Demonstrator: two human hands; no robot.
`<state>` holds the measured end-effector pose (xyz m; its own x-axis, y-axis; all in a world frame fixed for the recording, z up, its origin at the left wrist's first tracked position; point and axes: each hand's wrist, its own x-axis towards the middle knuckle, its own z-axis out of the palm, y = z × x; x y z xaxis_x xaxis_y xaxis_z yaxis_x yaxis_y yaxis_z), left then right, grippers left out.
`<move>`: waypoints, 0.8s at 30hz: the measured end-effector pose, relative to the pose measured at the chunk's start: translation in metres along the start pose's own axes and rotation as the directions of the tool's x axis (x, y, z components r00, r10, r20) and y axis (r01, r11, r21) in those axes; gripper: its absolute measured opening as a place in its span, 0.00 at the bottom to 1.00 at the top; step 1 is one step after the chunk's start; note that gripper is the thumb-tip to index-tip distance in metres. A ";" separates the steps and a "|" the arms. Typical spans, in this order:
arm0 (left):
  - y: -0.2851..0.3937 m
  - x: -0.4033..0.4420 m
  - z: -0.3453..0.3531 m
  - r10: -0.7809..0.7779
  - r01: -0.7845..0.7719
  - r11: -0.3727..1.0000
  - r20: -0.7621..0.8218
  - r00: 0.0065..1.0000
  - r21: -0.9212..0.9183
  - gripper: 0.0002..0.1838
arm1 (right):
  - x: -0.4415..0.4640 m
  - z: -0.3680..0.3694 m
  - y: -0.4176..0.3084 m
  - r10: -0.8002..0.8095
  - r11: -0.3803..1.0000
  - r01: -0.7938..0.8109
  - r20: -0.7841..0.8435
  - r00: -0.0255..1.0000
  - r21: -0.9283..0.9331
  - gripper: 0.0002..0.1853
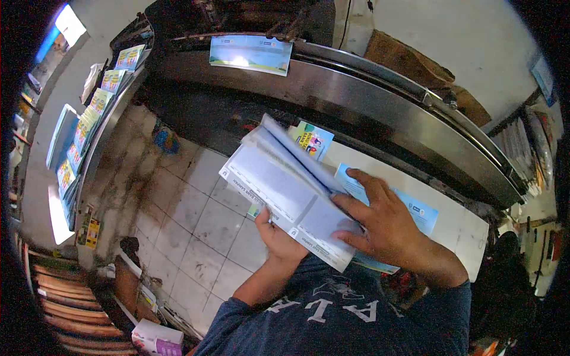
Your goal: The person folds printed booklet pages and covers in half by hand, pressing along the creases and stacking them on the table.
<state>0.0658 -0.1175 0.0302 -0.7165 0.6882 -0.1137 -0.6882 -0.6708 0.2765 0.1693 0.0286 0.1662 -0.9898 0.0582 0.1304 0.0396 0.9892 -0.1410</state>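
Note:
A stack of printed paper sheets [279, 184], folded or bound like a booklet, lies tilted across both hands, with its top leaves lifted and curling. My left hand [280, 238] grips the lower edge from beneath, thumb showing at the side and most fingers hidden. Over the right end is my right hand [389, 222], slightly blurred, its thumb and fingers closing on the raised leaves. Behind the stack, a colourful booklet [316, 141] and light blue printed covers [418, 213] rest on a white surface [460, 231].
A long metal machine bar [368, 89] curves across the back, with a blue printed cover [250, 54] on it. Several colourful booklets [86, 127] line a ledge at left. Below are floor tiles [190, 249], stacked boards [74, 302] and a white-purple box [157, 338].

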 end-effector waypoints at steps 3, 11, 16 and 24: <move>-0.008 -0.008 -0.010 0.020 0.079 0.939 0.281 0.960 -0.335 0.41 | 0.002 0.017 -0.007 -0.047 0.978 0.010 0.173 0.984 0.208 0.44; 0.009 -0.010 0.006 -0.129 0.133 0.977 -0.035 0.991 0.169 0.41 | 0.004 -0.013 0.009 -0.001 0.884 -0.117 0.252 0.968 0.452 0.28; 0.016 -0.015 0.014 0.018 0.020 0.949 -0.119 0.993 0.314 0.43 | 0.023 -0.036 0.053 0.122 0.884 -0.210 0.227 0.966 0.417 0.29; 0.013 -0.011 0.005 0.023 -0.037 0.973 0.066 0.998 0.229 0.44 | 0.027 -0.024 0.067 0.049 0.777 -0.170 0.211 0.976 0.606 0.27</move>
<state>0.0658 -0.1325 0.0394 -0.7228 0.6897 -0.0439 -0.6165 -0.6148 0.4918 0.1489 0.0998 0.1841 -0.9933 0.0767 -0.0869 0.1158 0.6775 -0.7264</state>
